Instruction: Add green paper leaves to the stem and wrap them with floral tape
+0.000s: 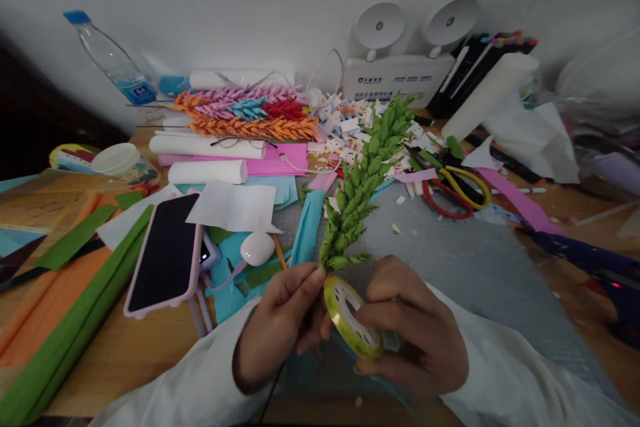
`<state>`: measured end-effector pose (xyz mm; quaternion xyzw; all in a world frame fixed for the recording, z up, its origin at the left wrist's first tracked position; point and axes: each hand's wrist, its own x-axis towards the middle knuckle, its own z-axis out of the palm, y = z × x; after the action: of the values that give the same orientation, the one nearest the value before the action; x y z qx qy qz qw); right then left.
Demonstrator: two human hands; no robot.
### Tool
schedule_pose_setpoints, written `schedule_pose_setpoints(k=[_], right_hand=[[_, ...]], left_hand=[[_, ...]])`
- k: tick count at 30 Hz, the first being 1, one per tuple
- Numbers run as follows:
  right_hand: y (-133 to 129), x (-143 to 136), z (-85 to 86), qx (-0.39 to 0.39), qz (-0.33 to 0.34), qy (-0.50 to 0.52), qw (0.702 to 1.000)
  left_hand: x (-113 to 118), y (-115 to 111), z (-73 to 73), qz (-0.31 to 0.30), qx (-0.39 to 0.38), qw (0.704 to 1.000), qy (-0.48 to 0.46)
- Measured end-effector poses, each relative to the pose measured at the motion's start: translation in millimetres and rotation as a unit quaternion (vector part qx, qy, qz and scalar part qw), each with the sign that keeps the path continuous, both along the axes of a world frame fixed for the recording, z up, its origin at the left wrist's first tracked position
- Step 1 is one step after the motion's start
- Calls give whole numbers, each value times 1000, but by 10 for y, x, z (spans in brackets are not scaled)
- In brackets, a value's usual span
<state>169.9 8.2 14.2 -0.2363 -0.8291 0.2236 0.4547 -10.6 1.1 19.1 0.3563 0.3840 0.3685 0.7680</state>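
My left hand pinches the lower end of a green paper flower spike, whose leafy, petalled head leans up and to the right. In my right hand is a roll of yellow-green tape, gripped by its rim and core just beneath the spike's base. The roll nearly touches my left fingers. Whether tape runs from the roll onto the stem I cannot tell. Below my left hand a thin dark stem shows in part.
A phone and green crepe paper lie left. Behind are orange paper spikes, paper scraps and an emergency light. Scissors and a blue glue gun are right; a bottle stands far left.
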Motion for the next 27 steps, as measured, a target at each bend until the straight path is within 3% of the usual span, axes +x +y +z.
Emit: schedule_pose_setpoints(k=[5,13,17,21,23,27], right_hand=[[2,29,-20,-2,10,-3,1000],[-18,11,-5,7,10,10,1000],[-14,-11,-1,36,12,-11,999],[-14,-20,-37,101,40,-42,993],[-26,-3,-63,58,55,-13,997],[-11,54,-73,-147,54,86,984]], left_hand=[[-45,28,48,-29,-51,996,-70],[-60,30,99,-24,-102,991,-78],[-44,23,80,-9,-93,995,-29],[-65,6,26,-6,-38,998,-44],[-86,8,-1,-8,-22,997,-80],[-113,29,-28,-22,-4,984,-178]])
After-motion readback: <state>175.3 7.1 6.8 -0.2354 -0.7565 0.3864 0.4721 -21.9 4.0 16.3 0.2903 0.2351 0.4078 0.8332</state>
